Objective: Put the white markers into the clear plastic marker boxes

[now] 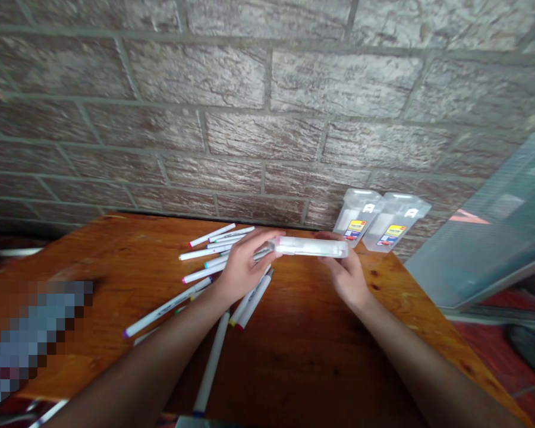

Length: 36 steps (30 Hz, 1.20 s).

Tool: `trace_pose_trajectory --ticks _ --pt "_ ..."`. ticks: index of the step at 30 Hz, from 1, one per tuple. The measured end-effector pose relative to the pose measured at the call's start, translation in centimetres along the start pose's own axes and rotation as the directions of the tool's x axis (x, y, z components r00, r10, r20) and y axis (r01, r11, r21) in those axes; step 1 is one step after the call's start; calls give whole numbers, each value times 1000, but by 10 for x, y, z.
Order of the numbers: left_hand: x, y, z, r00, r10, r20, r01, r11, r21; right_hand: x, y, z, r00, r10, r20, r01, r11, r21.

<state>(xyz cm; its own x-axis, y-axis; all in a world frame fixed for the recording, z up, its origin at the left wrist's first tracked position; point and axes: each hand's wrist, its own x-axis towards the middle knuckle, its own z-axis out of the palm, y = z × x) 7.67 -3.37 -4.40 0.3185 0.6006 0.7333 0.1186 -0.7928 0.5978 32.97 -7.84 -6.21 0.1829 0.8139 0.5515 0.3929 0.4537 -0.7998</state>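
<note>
A clear plastic case [312, 247] is held up between my two hands over the wooden table [303, 356]. My left hand [245, 264] grips its left end, and my right hand [350, 273] closes around its right end. What is inside the case is too blurred to tell. Around and beneath my left hand lie several white markers [205, 252] with coloured ends. Two more markers [255, 303] rest side by side below that hand. A single marker [213, 362] lies nearer the table's front edge.
Two translucent plastic containers [355, 220] with yellow and blue labels stand upright at the back right, against the brick wall [267, 137]. A pixelated patch [40, 339] covers something on the left. A glassy panel [481, 238] rises beyond the table's right edge.
</note>
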Motion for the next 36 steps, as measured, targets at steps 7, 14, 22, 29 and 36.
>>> trace_pose_trajectory --ticks 7,14,22,29,36 --pt "2 10 -2 999 31 -9 -30 996 78 0 0 -2 997 -76 -1 76 997 -30" --pt "3 8 0 998 35 -53 -30 996 85 -1 1 -6 984 -176 28 178 979 -99" --pt "3 9 0 997 55 -57 -49 994 97 -2 1 -5 979 -200 23 202 972 -118" --pt "1 4 0 999 18 -42 -14 994 108 -1 -4 -5 974 -223 30 225 959 -171" --pt "-4 -4 3 993 -103 -52 104 994 30 -1 -8 -3 986 -165 11 165 972 -169"
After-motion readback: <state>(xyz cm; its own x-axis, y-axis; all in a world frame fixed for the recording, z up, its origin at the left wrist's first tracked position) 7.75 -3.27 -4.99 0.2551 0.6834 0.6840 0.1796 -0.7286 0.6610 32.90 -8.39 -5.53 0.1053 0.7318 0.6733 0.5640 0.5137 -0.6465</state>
